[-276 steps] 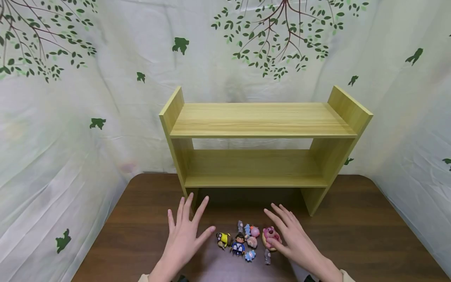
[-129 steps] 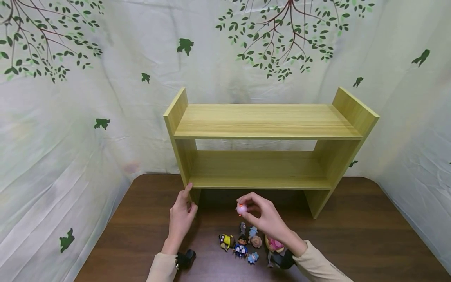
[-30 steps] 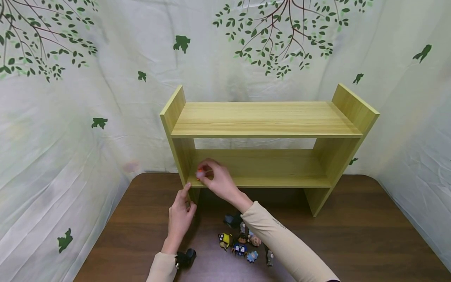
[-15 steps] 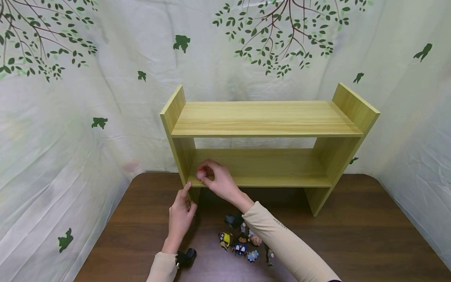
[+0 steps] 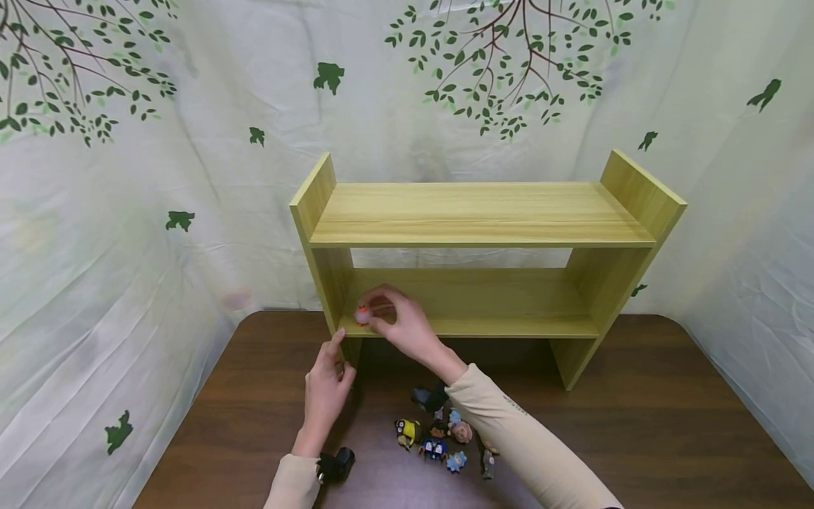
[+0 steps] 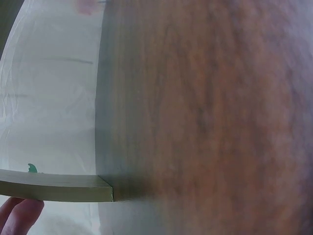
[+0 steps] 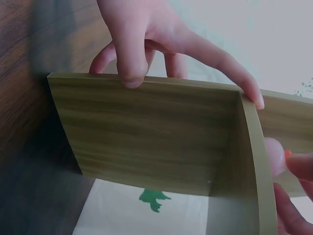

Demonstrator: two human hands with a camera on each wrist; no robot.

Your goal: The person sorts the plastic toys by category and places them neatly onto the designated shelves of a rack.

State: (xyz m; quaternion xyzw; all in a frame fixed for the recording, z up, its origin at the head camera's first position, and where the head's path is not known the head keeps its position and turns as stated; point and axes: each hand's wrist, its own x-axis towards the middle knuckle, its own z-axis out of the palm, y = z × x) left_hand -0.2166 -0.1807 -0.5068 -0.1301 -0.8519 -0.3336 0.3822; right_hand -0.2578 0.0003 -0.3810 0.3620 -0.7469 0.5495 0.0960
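My left hand (image 5: 326, 392) grips the left side panel of the wooden shelf unit (image 5: 483, 212). In the right wrist view, the left thumb lies on one face of the panel, other fingers show behind it, and the index fingertip touches the middle board's front edge. The left wrist view shows the panel's end (image 6: 73, 190) and a fingertip (image 6: 24, 215) against it. My right hand (image 5: 407, 329) reaches onto the middle board's left end, thumb and finger around a small pink round toy figure (image 5: 362, 315) with orange parts. The figure is upright, close to the front edge.
Several small figures lie on the brown table (image 5: 668, 417): a yellow-and-black one (image 5: 406, 433), one in blue clothes (image 5: 434, 447), a light blue spiky one (image 5: 456, 462) and a grey one (image 5: 487, 465). The right sleeve (image 5: 528, 438) covers part of the group. A printed cloth hangs behind.
My right hand has carried the pink figure from the table to the middle board's left end. In the last half second it has shifted slightly right, exposing more figure. The left hand stays on the panel.
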